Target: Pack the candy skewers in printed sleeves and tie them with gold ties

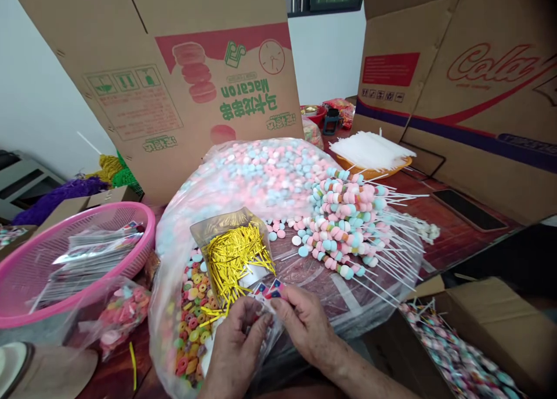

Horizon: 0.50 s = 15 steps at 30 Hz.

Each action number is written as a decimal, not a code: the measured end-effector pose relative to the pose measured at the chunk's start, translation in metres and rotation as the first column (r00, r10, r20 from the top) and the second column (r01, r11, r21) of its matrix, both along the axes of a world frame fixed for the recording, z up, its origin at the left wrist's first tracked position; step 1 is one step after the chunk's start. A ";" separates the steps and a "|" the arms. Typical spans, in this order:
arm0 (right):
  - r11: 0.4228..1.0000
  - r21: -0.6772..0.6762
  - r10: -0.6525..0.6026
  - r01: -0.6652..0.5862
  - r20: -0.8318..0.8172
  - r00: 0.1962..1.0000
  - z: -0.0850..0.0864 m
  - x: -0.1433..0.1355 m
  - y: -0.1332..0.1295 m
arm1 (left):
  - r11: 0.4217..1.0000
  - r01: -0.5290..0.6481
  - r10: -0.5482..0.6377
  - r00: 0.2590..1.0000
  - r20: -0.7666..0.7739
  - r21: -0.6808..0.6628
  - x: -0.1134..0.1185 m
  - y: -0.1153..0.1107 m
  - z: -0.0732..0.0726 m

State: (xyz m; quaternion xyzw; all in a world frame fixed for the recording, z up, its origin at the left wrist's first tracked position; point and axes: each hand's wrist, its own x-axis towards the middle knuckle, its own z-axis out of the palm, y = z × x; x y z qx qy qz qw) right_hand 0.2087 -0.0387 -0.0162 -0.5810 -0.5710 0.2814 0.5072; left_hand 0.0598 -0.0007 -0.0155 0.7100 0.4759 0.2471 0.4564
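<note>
My left hand (237,335) and my right hand (304,323) are close together at the front of the table. Their fingers pinch a clear plastic bag (275,287) with small red and blue printing. Just behind them, an open pouch (202,231) holds many gold twist ties (237,257). To the right lies a pile of skewers (343,234) threaded with pink, blue and white candies on white sticks. Ring-shaped gummy candies (191,329) in several colours lie left of my left hand. Behind is a large clear bag of pastel candies (270,167).
A pink basket (148,231) of flat clear bags stands left. White sticks (372,149) fill an orange basket (383,171) at the back. A phone (470,209) lies right. Cardboard boxes (243,16) rise behind; an open box (500,306) of wrapped skewers sits lower right.
</note>
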 end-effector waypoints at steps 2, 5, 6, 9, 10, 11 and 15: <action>0.999 -0.009 -0.038 0.038 -0.027 0.999 -0.004 0.001 0.001 | 0.999 0.036 -0.036 0.999 0.009 -0.021 0.003 -0.003 -0.003; 0.998 -0.056 -0.021 0.015 -0.104 0.994 -0.006 0.007 0.003 | 0.974 0.217 -0.210 0.973 -0.092 0.070 0.002 -0.001 0.004; 0.997 -0.071 -0.018 0.009 -0.116 0.993 -0.006 0.013 0.003 | 0.960 0.255 -0.241 0.963 -0.123 0.113 0.000 0.001 0.008; 0.981 -0.040 -0.187 0.188 0.036 0.982 0.000 0.051 0.000 | 0.942 0.269 -0.232 0.954 -0.188 0.200 -0.010 0.007 0.014; 0.940 0.026 -0.340 0.340 0.160 0.927 0.002 0.070 -0.002 | 0.940 0.260 -0.216 0.955 -0.205 0.220 -0.016 0.010 0.014; 0.902 0.104 -0.427 0.418 0.352 0.833 0.003 0.091 -0.004 | 0.936 0.255 -0.203 0.954 -0.221 0.242 -0.022 0.012 0.014; 0.879 0.115 -0.291 0.463 0.898 0.329 -0.011 0.158 -0.016 | 0.860 0.295 -0.200 0.946 -0.257 0.417 -0.043 0.021 0.014</action>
